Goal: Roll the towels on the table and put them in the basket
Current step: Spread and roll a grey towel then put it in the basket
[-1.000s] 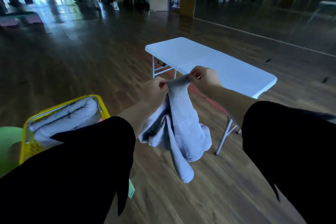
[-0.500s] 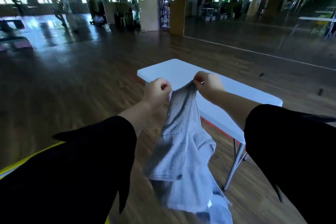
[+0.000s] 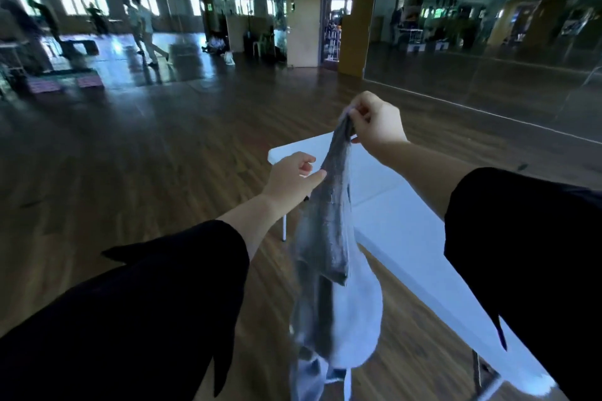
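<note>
Right hand (image 3: 374, 122) is up above the table's (image 3: 407, 231) far end, thumb and fingers pinching the top corner of the towel (image 3: 325, 238). Grey towel hangs straight down from that pinch, in the air at the table's left edge, crossing in front of the tabletop. Its lower part is bunched and folded with a paler side showing, and the bottom runs out of view. Left hand (image 3: 293, 179) is lower, over the table's far-left corner. Its fingers are half curled and the index tip touches the towel's left edge. Can't tell if it actually grips. Both arms are in black sleeves (image 3: 130, 303). Table is white, thin legs underneath. Wood floor (image 3: 163, 156) all round it. Beyond the table's far end are a mirror wall (image 3: 488, 58), a wooden door (image 3: 303, 23) and blurred people (image 3: 145, 29) far off.
</note>
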Demonstrator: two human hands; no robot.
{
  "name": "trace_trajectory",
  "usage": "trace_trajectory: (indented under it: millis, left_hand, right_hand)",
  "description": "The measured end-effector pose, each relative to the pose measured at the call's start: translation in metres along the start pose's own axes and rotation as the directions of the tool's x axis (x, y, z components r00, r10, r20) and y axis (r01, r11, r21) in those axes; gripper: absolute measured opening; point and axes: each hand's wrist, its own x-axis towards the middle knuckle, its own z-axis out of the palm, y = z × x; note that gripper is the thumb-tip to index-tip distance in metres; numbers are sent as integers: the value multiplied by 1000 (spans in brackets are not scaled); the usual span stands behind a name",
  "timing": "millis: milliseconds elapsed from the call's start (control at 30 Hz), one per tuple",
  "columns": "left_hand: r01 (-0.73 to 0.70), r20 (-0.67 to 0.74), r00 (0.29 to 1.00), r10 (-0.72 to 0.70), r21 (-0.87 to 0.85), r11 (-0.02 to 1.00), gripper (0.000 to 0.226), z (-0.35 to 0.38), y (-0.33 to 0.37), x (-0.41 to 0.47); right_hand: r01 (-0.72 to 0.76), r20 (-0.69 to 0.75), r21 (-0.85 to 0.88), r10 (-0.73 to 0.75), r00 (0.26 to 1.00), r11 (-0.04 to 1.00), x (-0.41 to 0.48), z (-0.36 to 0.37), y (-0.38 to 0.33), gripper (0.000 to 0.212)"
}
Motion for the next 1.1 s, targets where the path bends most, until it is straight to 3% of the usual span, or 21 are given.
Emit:
trace_trajectory:
  millis: [100, 233, 333, 433, 600, 667, 767, 900, 1100]
  left_hand:
    - [29, -67, 997, -27, 22, 999, 37, 2, -16, 40]
    - [20, -132, 991, 5, 188, 982, 24, -4, -31, 93]
    - [106, -208, 976, -58, 226, 968, 18, -16, -48, 126]
    - [166, -294, 948, -122, 133, 977, 13, -41, -72, 161]
    - [120, -421, 906, -31, 187, 975, 16, -107, -113, 231]
    - [115, -410, 912, -15, 221, 968, 15, -128, -134, 263]
    - [108, -442, 897, -13, 190, 976, 10, -155, -169, 309]
    - [112, -500, 866, 23, 239, 965, 10, -203, -206, 364]
    - [108, -482, 875, 38, 273, 956, 12, -254, -261, 415]
  right_hand:
    - [54, 56, 38, -56, 997, 998, 46, 24, 5, 6]
    - [154, 100, 73, -161, 982, 985, 103, 63, 8, 8]
    - [213, 93, 58, -218, 972, 975, 142, 96, 11, 9]
    - [124, 124, 55, -130, 984, 991, 184, 133, 22, 9]
    - [-52, 262, 176, 4, 965, 983, 236, 213, 33, 8]
    - [-143, 412, 258, 25, 911, 955, 250, 248, 30, 18]
    - [-133, 586, 250, -41, 809, 959, 274, 306, 21, 33]
    - [-123, 579, 288, -70, 812, 950, 317, 378, 7, 38]
    - [163, 426, 195, -233, 874, 967, 375, 455, -8, 18]
